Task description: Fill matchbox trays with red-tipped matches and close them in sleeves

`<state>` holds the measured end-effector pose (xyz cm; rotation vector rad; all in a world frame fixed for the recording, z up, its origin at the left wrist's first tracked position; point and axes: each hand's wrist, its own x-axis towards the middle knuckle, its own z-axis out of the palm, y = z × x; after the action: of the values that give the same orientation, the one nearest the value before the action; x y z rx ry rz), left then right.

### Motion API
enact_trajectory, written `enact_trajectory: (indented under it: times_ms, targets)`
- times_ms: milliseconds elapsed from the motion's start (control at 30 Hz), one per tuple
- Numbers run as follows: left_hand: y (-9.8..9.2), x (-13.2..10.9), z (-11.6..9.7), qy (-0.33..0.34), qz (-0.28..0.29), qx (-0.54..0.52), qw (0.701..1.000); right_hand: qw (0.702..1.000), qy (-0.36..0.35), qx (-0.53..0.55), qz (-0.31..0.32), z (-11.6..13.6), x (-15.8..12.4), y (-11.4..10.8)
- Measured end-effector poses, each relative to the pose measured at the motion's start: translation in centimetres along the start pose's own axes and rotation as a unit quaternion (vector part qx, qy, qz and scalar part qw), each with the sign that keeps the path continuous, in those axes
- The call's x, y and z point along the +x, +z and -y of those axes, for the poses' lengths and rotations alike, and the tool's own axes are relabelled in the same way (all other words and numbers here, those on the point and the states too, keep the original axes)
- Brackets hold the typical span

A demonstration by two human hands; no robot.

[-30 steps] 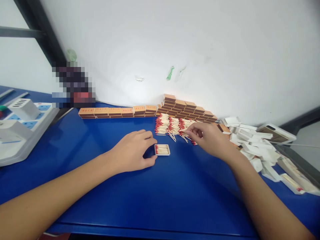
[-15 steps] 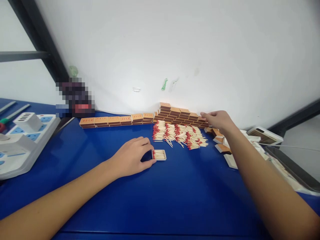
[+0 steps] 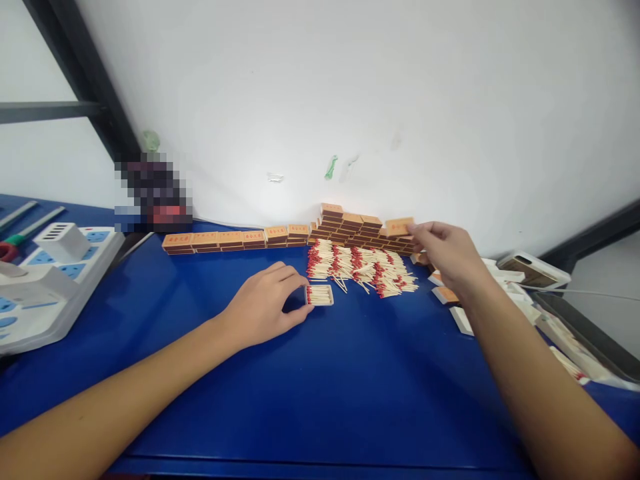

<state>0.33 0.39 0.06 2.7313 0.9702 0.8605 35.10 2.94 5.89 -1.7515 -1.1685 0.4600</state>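
My left hand [image 3: 273, 303] pinches the left end of a small white matchbox tray [image 3: 331, 301], which holds a layer of red-tipped matches. Between the thumb and fingers of my right hand [image 3: 445, 250] is an orange matchbox sleeve [image 3: 399, 227], raised in front of the stacked matchboxes [image 3: 345, 227] by the wall. Just below that stack lies a broad pile of loose matches [image 3: 357, 267], their red heads in rough bands. Whether the sleeve has anything inside does not show.
A row of matchboxes [image 3: 219, 240] runs left along the wall. Loose sleeves and white trays [image 3: 515, 290] lie beneath my right forearm, near a phone-like white device [image 3: 535, 268]. At left stands a power strip [image 3: 103, 267] with plugs. The blue table [image 3: 320, 393] extends toward me.
My right hand has lifted a matchbox sleeve off the right end of the stack. My left hand and the tray have shifted slightly up in view.
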Motion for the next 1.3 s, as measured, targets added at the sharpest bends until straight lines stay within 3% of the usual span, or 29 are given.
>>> enact_trajectory:
  times_ms: [100,133,267,500,733,1033,1300]
  targets:
    - [0.0,0.0,-0.1,-0.031,-0.017,-0.009,0.999,0.981,-0.033,0.067,0.18,0.1,-4.8,1.8]
    - [-0.1,0.0,-0.1,-0.041,-0.021,-0.013,0.999,0.974,-0.032,0.08,0.21,0.1,-6.2,2.6]
    - [-0.2,0.2,0.1,-0.074,-0.042,-0.032,0.996,0.962,-0.027,0.091,0.258,-0.4,-8.9,4.9]
    - [-0.5,0.5,0.4,-0.1,-0.043,-0.092,0.99,0.932,-0.032,0.142,0.333,-1.4,-8.4,4.8]
    - [-0.5,0.4,0.1,-0.071,-0.04,-0.096,0.992,0.927,-0.013,0.17,0.334,-1.5,-8.4,5.0]
    - [-0.9,0.4,0.2,-0.056,-0.061,-0.092,0.992,0.917,-0.041,0.168,0.359,-1.0,-8.9,4.6]
    - [-0.4,0.4,0.1,-0.054,-0.057,-0.114,0.99,0.921,-0.079,0.181,0.336,-0.7,-10.8,5.7]
